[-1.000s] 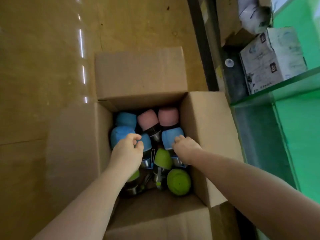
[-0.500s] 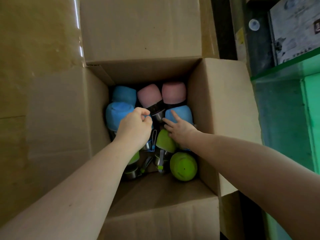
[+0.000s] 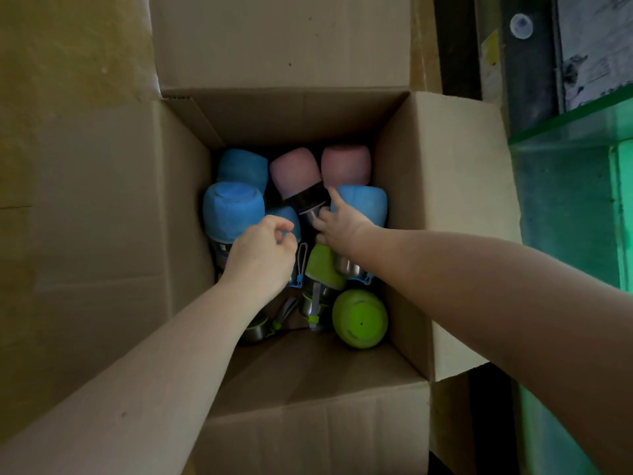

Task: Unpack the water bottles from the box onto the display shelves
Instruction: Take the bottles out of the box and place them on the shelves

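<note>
filling the box [image 3: 442, 207]: blue, pink, green bottles [image 3: 359, 318]

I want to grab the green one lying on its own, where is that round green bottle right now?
In the head view, the round green bottle lies in the box's near right corner, against the right wall, just below the right forearm and beside another green bottle.

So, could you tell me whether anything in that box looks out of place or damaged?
Nothing looks damaged or spilled. The bottles lie jumbled in the cardboard box rather than in rows: one pink bottle tilts across its neighbours, and a green bottle shows its round end.
</note>
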